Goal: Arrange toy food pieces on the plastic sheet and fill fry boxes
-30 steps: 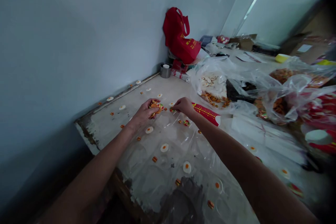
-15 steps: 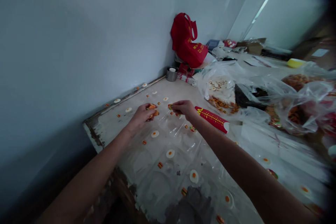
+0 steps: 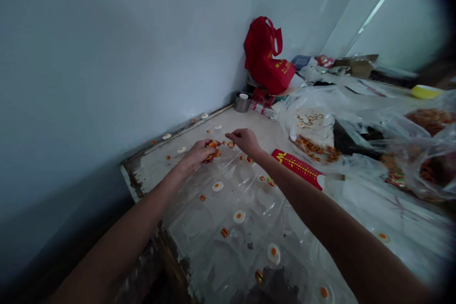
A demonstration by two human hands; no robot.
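My left hand (image 3: 201, 154) is closed around several small orange, round toy food pieces (image 3: 213, 149), held just over the clear plastic sheet. To its right, my right hand (image 3: 246, 141) has its fingertips pinched together, and whatever may be between them is hidden. Just below those fingertips lies a small round pizza-like piece (image 3: 231, 144), beside a tiny burger piece (image 3: 223, 142). Nearer to me are fried-egg pieces such as one egg piece (image 3: 239, 216) and a striped burger piece (image 3: 224, 232), spaced out over the plastic sheet (image 3: 199, 218).
A red fries-box cutout (image 3: 298, 169) lies right of my right forearm. Clear bags of small pieces (image 3: 313, 121) crowd the right side. By the wall stand a metal cup (image 3: 242, 103) and a red cloth bag (image 3: 265, 57). The table's worn edge (image 3: 167, 251) runs along the left.
My right hand has let go of the pizza-like piece, which now lies on the plastic, and has moved slightly away. The left hand still holds its pieces. The view has shifted left.
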